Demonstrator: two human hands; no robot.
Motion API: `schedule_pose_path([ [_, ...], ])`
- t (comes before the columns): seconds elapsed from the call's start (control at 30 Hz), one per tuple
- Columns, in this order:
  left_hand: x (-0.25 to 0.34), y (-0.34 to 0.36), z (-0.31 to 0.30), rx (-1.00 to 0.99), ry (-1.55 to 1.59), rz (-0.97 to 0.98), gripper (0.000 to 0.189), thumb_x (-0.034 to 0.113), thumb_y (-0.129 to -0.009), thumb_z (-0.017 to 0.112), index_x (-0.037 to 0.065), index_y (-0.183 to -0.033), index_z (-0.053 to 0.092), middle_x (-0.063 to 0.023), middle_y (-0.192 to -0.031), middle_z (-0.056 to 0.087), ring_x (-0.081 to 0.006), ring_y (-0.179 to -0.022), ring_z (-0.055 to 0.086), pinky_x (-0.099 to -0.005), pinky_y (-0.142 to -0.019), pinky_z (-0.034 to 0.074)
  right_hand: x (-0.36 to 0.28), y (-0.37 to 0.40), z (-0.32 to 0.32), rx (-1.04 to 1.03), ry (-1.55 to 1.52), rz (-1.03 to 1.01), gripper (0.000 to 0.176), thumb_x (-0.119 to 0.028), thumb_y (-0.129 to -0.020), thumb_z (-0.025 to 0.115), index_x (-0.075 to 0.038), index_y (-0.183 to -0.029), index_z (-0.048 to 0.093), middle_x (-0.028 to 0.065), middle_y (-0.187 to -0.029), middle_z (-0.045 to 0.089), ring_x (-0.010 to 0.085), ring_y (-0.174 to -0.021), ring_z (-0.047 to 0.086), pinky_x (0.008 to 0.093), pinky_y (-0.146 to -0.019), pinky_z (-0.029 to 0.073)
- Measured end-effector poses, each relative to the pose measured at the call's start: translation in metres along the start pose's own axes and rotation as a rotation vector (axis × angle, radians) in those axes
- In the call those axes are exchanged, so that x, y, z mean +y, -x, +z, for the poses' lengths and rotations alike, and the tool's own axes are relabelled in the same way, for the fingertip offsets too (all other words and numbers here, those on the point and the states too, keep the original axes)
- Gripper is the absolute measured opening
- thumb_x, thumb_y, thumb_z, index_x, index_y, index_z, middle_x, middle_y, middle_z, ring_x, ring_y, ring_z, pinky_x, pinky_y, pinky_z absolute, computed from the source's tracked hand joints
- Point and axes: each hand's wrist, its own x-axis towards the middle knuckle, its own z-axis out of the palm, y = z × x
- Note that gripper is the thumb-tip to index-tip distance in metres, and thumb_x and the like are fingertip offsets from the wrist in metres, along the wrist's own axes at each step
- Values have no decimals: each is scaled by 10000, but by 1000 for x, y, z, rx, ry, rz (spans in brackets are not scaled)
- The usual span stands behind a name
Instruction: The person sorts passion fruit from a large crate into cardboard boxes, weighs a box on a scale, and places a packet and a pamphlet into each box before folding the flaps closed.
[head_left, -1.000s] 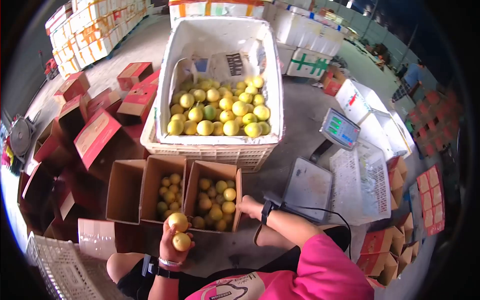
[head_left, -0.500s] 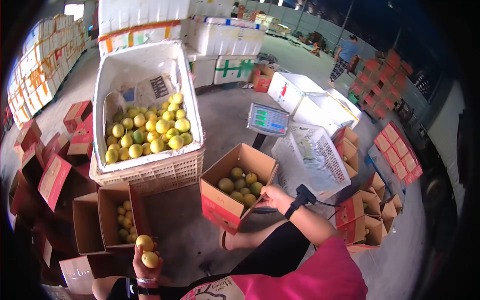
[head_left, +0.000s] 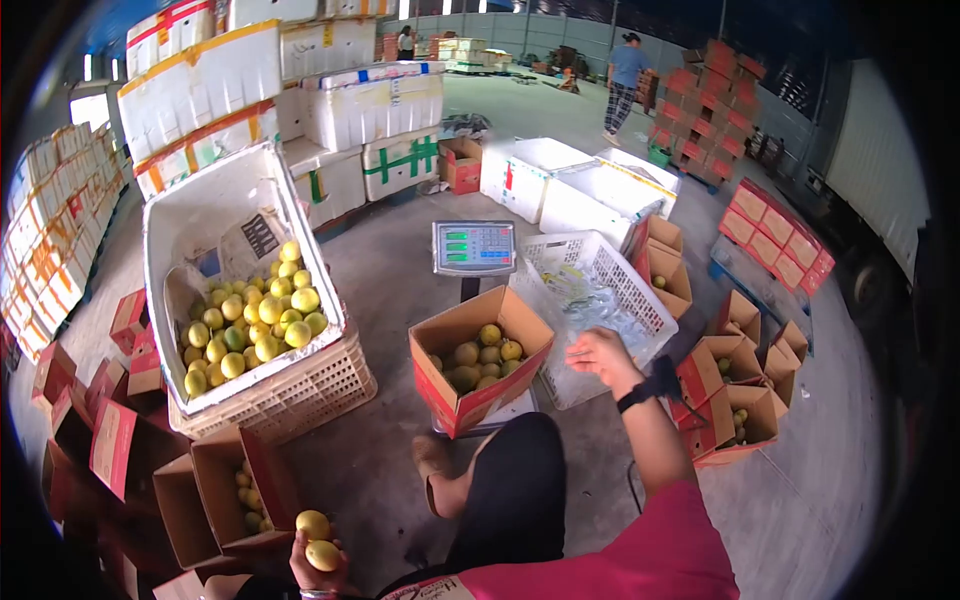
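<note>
My left hand (head_left: 320, 572), at the bottom, is closed around two yellow passion fruits (head_left: 313, 524). Beside it is an open carton (head_left: 220, 480) with more of the fruit inside. My right hand (head_left: 600, 358) hangs over the near part of a white plastic crate (head_left: 650, 318) with clear plastic wrappers (head_left: 590, 300) in it. Its fingers are loosely bent and apart, with nothing visible in them. Left of this hand, an open red-and-brown carton (head_left: 480, 398) partly filled with passion fruits (head_left: 466, 354) stands on the platform (head_left: 522, 405) of a scale with a lit display (head_left: 474, 246).
A large white foam box (head_left: 160, 260) of passion fruits rests on a beige crate (head_left: 330, 385) at the left. Red cartons (head_left: 112, 445) lie along the left side. Several part-filled cartons (head_left: 740, 400) stand at the right. Foam boxes (head_left: 375, 105) are stacked behind; a person (head_left: 626, 80) is far off.
My right hand has let go of the carton's edge and moved right, over the white crate. The carton now stands level on the scale. My left hand still holds both fruits. The view has shifted.
</note>
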Motion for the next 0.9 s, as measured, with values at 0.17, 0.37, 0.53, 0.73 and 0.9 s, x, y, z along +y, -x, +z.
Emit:
schedule_pose_path([
  [0.17, -11, -14, 11, 7, -67, -60, 425, 335, -876, 585, -4, -1127, 541, -148, -939, 632, -255, -738, 629, -328, -569, 549, 49, 33, -59, 168, -174, 127, 148, -181, -846, 530, -33, -854, 532, 165, -850, 649, 266, -696, 663, 335, -560, 546],
  [0.37, 3, -22, 14, -31, -104, -33, 398, 346, -892, 560, 10, -1105, 550, -137, -925, 645, -241, -706, 643, -317, -538, 552, 138, 11, -44, 120, -241, 354, 246, -275, -858, 560, -30, -870, 546, 148, -886, 646, 269, -795, 646, 368, -662, 539],
  [0.53, 20, -18, 14, 34, -149, 16, 394, 342, -900, 557, 14, -1118, 547, -138, -927, 643, -228, -701, 647, -297, -519, 560, 117, -29, 49, 179, -122, 355, 292, -323, -812, 647, -63, -925, 574, 103, -868, 599, 254, -842, 596, 385, -722, 514],
  [0.73, 22, -9, 6, 45, -123, 103, 394, 318, -902, 559, 19, -1157, 538, -140, -966, 635, -222, -703, 634, -289, -502, 544, 52, -65, 139, 276, 1082, -645, 328, -296, -729, 647, -43, -929, 584, 186, -999, 573, 386, -973, 534, 456, -801, 478],
  [0.9, 22, 1, -10, 119, 17, 56, 419, 328, -886, 581, 31, -1176, 525, -140, -999, 627, -241, -738, 634, -320, -545, 551, 73, -137, 207, -598, 1630, -328, 427, -297, -703, 611, -16, -1025, 619, 215, -1022, 627, 351, -973, 604, 429, -821, 493],
])
